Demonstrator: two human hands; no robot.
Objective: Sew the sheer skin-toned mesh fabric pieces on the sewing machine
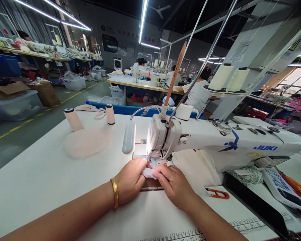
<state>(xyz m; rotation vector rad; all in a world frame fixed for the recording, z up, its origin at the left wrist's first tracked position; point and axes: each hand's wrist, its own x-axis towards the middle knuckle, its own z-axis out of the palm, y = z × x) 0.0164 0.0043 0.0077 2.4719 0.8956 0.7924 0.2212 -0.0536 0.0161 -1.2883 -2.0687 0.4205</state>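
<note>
At ten o'clock of the white worktable [40, 180] stands a cream thread cone with a dark cap [73, 119], and just below it lies a pale, round piece of sheer fabric [86, 142]. Toward eleven o'clock a second, smaller cream thread spool [110, 114] stands upright, with a beige fabric strap [89, 108] lying between the two spools at the table's far edge.

The left hand [130, 179], a gold bangle [114, 193] on its wrist, comes in from seven o'clock and pinches the left end of a small white strip of fabric [148, 172] between thumb and fingers. That strip sits at the centre of the view, directly below the needle area, held taut between both hands. A grey oblong lamp on a flexible metal neck [129, 137] hangs just above the left hand, at its twelve o'clock.

The right hand [174, 182] enters from five o'clock and grips the strip's right end, its fingertips touching those of the left hand. Above both hands is the head of the white JUKI sewing machine [215, 142], whose body runs off toward three o'clock. A heap of cream cloth [195, 167] lies under the machine arm, just beside the right hand at its two o'clock. Two large white thread cones [228, 78] stand on a rack at one o'clock. A printed ruler scale [190, 234] runs along the table's near edge at six o'clock.
</note>
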